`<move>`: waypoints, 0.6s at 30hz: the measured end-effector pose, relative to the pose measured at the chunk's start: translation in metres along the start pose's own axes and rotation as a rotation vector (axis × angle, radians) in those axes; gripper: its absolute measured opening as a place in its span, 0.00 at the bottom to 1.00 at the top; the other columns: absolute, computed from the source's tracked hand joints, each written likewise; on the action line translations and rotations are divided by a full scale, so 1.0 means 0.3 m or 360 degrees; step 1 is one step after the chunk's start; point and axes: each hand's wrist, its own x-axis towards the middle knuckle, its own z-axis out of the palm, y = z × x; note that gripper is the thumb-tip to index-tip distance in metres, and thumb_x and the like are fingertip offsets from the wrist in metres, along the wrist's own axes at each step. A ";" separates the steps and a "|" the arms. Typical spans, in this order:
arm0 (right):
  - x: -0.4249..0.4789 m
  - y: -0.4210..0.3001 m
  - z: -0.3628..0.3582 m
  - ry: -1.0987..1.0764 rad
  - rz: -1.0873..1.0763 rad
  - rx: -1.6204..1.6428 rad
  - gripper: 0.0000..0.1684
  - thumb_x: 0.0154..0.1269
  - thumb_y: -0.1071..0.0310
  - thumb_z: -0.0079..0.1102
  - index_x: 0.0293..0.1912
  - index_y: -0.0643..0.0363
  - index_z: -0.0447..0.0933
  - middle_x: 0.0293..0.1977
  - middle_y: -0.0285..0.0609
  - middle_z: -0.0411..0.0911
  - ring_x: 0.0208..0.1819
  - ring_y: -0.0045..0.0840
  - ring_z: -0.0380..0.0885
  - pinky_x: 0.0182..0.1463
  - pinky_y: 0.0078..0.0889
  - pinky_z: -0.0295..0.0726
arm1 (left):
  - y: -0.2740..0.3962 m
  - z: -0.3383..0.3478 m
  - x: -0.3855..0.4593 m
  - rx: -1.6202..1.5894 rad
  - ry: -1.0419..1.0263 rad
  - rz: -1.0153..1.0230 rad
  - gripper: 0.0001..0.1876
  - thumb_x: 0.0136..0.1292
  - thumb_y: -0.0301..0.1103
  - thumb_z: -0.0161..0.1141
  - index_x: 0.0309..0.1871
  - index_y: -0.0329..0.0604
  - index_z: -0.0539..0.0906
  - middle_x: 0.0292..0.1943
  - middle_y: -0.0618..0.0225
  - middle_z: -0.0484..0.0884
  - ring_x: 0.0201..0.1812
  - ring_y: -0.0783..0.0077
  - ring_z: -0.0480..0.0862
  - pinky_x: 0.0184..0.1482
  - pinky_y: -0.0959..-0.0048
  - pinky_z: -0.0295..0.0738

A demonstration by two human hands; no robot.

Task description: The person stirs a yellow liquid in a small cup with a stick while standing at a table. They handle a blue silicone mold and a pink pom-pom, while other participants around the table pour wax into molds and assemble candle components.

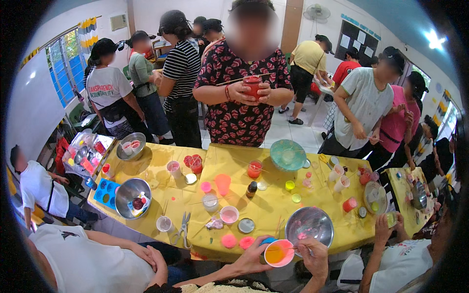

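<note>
My left hand (255,257) holds a paper cup (287,259) tilted above the near edge of the table; its inside is coated pink and an orange-yellow liquid lies in it. Something blue shows by the fingers of that hand. My right hand (314,256) pinches a thin wooden stick (296,248) whose far end reaches into the cup. Just beyond the cup stands a steel bowl (309,227) with pink residue. Two round pink pieces (229,241) lie on the table left of the cup, near a metal lid (246,225) and another paper cup (229,215) with pink contents.
A yellow-covered table (220,161) carries scissors (183,230), a dark bottle (251,189), jars, a green bowl (288,155), a steel bowl (133,198) and a blue mold (106,193). A person in white sits close at the left, another at the right; a person holding a red jar (253,87) stands opposite.
</note>
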 end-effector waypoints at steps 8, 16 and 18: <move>0.009 -0.031 0.050 -0.0025 -0.0023 0.0002 0.04 0.59 0.73 0.64 0.34 0.61 0.79 0.29 0.44 0.81 0.31 0.35 0.81 0.35 0.33 0.78 | 0.009 -0.074 -0.019 0.0021 0.0085 0.0006 0.38 0.46 0.37 0.74 0.63 0.42 0.70 0.63 0.52 0.65 0.64 0.50 0.67 0.65 0.59 0.65; 0.061 -0.047 0.026 -0.0150 -0.0332 -0.0005 0.01 0.60 0.78 0.59 0.33 0.64 0.78 0.29 0.46 0.79 0.31 0.32 0.78 0.38 0.30 0.77 | 0.029 -0.037 -0.020 0.0039 0.0330 0.0065 0.37 0.46 0.35 0.74 0.62 0.43 0.70 0.62 0.53 0.65 0.63 0.52 0.69 0.63 0.61 0.68; 0.080 0.011 0.008 -0.0124 -0.0396 0.0043 0.01 0.63 0.78 0.59 0.34 0.63 0.77 0.29 0.45 0.79 0.32 0.34 0.78 0.38 0.32 0.77 | 0.021 -0.019 -0.013 0.0051 0.0370 0.0068 0.38 0.46 0.34 0.74 0.62 0.42 0.70 0.62 0.54 0.65 0.64 0.53 0.68 0.64 0.62 0.67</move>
